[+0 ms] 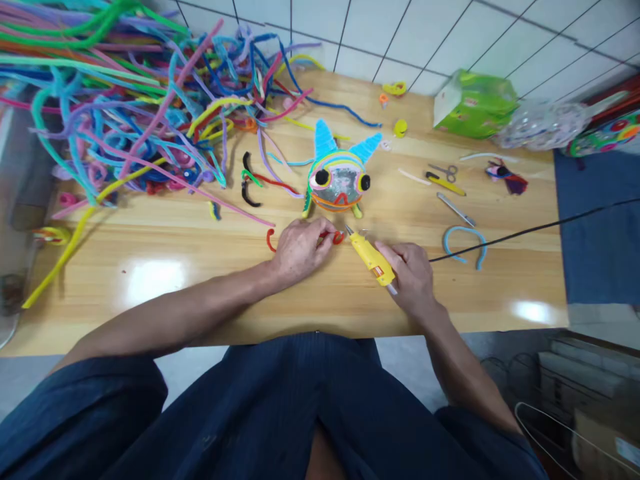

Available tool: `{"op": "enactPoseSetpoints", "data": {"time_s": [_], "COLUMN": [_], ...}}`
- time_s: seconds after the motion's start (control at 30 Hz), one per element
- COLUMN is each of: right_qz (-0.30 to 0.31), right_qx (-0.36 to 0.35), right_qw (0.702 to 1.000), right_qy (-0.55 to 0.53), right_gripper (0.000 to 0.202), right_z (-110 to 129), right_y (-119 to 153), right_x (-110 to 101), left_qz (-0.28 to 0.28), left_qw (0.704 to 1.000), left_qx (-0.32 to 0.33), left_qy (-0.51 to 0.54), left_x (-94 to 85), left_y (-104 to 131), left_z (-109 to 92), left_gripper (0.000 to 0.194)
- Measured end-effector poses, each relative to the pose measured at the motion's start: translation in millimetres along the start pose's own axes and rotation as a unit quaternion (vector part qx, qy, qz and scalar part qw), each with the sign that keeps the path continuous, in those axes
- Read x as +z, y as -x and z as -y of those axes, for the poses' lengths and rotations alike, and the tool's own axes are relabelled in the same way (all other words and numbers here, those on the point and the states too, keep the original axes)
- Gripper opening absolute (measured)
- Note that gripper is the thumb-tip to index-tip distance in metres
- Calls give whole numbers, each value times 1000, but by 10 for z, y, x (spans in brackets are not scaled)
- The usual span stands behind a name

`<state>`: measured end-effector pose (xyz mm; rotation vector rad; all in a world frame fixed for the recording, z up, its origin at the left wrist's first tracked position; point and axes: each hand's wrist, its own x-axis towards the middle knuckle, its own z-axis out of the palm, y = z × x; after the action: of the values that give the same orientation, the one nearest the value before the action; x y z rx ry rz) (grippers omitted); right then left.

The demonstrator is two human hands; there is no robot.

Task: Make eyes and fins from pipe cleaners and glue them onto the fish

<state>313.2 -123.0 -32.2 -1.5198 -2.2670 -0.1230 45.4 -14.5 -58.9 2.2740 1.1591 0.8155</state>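
My left hand [301,249] is closed on a red pipe cleaner [339,237], whose curled end sticks out past the fingertips. In my right hand [411,275] is a yellow hot glue gun [373,256]; its metal nozzle points up and left, very near that curled end. Left of my left hand, another curled red piece [271,239] shows. Just beyond both hands stands a pipe-cleaner figure [341,181] with blue ears, black-and-yellow eyes, a silvery face and an orange mouth.
A big tangle of coloured pipe cleaners [150,113] covers the back left. Scissors [450,172], a yellow utility knife [447,183], a silver pen-like tool [456,209] and a blue curved piece [465,231] lie right. A black cord [530,233] crosses there. Behind sits a green tissue pack [475,105].
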Motion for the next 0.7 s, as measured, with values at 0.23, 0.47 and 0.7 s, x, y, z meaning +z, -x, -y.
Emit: {"op": "enactPoseSetpoints", "data": {"time_s": [0.23, 0.47, 0.7], "right_qz": [-28, -30, -39], "right_qx": [-18, -46, -21], "right_qw": [999, 998, 999], "right_qy": [-23, -6, -22], "right_gripper": [45, 41, 39], "right_z": [-167, -328, -395], "right_y": [-22, -70, -32], "right_x": [175, 144, 55], "left_qz": [54, 48, -1], "left_qw": [995, 989, 994], "left_qx": [-88, -133, -111], "left_qy": [-1, -38, -13], "left_x": [-9, 113, 268], "left_y": [-51, -152, -143], "left_z": [-121, -293, -342], "left_gripper": [8, 9, 11]}}
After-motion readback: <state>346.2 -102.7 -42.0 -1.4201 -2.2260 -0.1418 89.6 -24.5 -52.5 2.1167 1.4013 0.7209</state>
